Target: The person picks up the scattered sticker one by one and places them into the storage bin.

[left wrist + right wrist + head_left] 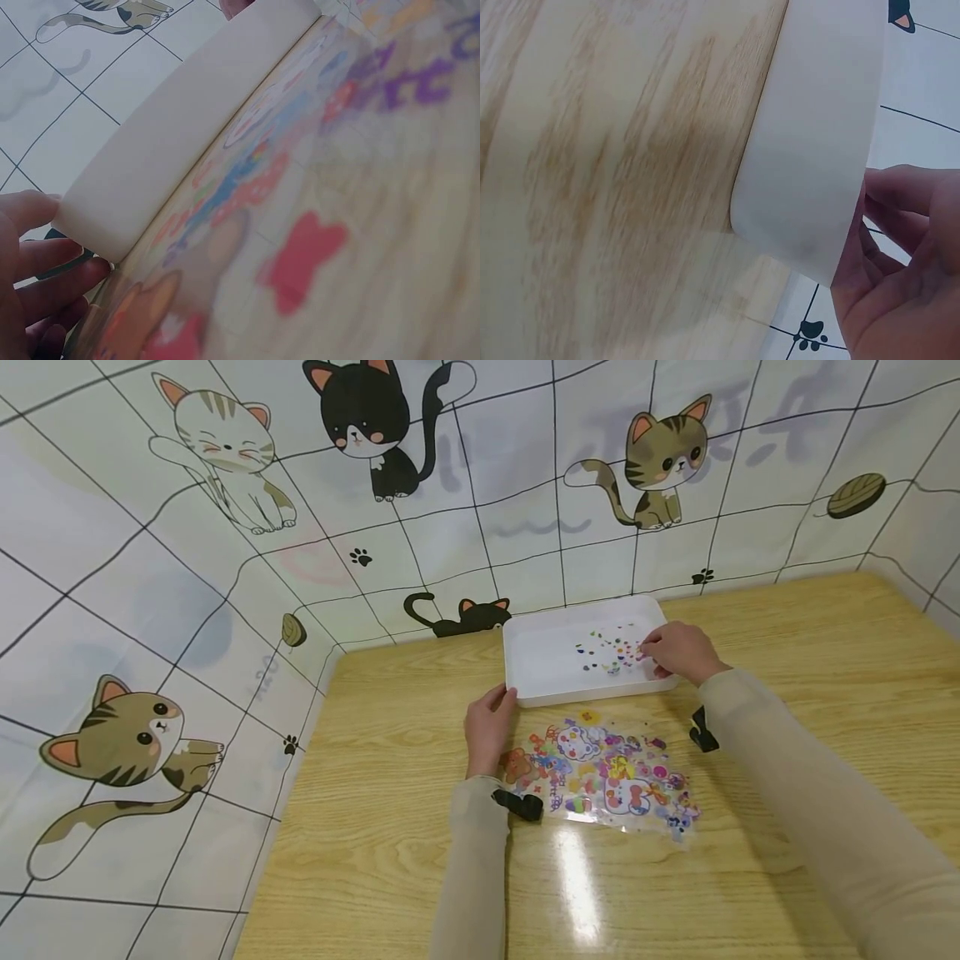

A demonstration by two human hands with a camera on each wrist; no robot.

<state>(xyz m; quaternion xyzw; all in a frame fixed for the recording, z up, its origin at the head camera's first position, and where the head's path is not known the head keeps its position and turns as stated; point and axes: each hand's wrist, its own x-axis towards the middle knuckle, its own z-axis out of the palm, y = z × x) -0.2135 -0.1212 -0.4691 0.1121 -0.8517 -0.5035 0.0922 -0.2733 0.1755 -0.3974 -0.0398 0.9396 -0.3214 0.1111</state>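
A shallow white tray (547,668) stands on the table close to the wall. Small colourful bits (617,652) lie scattered over its right half. My left hand (489,727) grips the tray's near left corner, its thumb and fingers against the outer walls. Over the right rim reaches my right hand (681,652), its fingertips bunched low by the bits. In the right wrist view, the tray wall (810,142) hides those fingertips, so whether they pinch anything is unclear. Before the tray lies a clear plastic sheet (626,797) with cartoon stickers, partly beneath my left wrist.
The wooden table (375,852) meets a cloth-like wall cover (525,543) printed with cats and grid lines behind the tray and at left. Black straps or mounts (521,804) sit at both wrists. Light glares off the tabletop below the sheet.
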